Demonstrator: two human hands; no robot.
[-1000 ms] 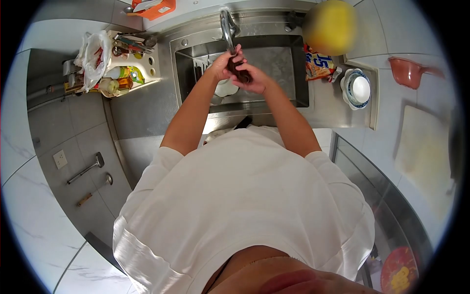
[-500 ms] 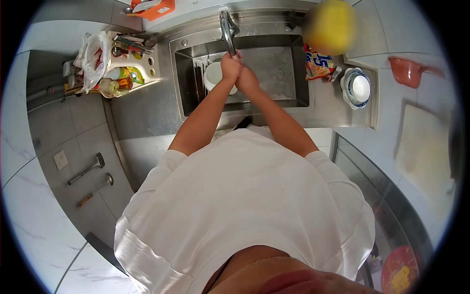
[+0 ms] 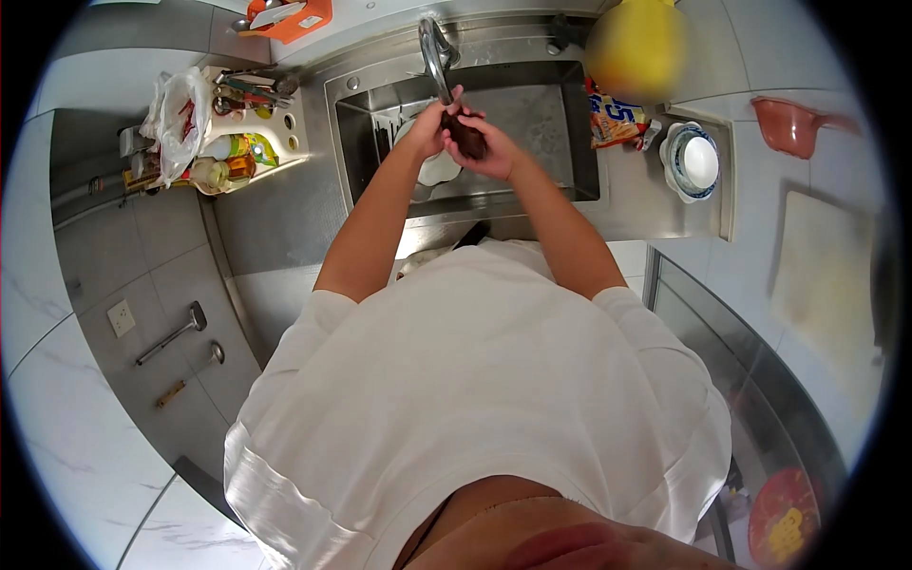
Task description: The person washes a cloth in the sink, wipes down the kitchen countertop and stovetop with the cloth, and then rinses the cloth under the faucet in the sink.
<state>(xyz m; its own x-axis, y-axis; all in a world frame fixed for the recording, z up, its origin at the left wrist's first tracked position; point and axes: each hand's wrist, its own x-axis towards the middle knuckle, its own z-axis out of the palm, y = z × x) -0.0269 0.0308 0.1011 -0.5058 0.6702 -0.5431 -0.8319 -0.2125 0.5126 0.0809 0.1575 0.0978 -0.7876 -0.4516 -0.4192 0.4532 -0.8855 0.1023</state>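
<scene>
A dark brown, lumpy item point(image 3: 465, 139) is held between my two hands over the sink point(image 3: 541, 123), just below the mouth of the metal faucet point(image 3: 434, 57). My left hand point(image 3: 432, 128) has its fingers round the item's upper left end. On the item's right side, my right hand point(image 3: 489, 152) is closed round the lower part. What exactly the item is cannot be made out. Under my hands, a white bowl point(image 3: 437, 169) lies in the left part of the sink, partly covered by my wrist.
Right of the sink are an orange snack packet point(image 3: 613, 122), stacked bowls point(image 3: 700, 162) and a blurred yellow object point(image 3: 638, 47). A pink scoop point(image 3: 787, 128) hangs on the wall. At left, a cream rack point(image 3: 290, 142) holds bottles and utensils, beside a plastic bag point(image 3: 180, 123).
Half a second ago my hands were pressed together under the faucet with the brown item hidden. They have now parted slightly and it shows between them. The view has shifted a little.
</scene>
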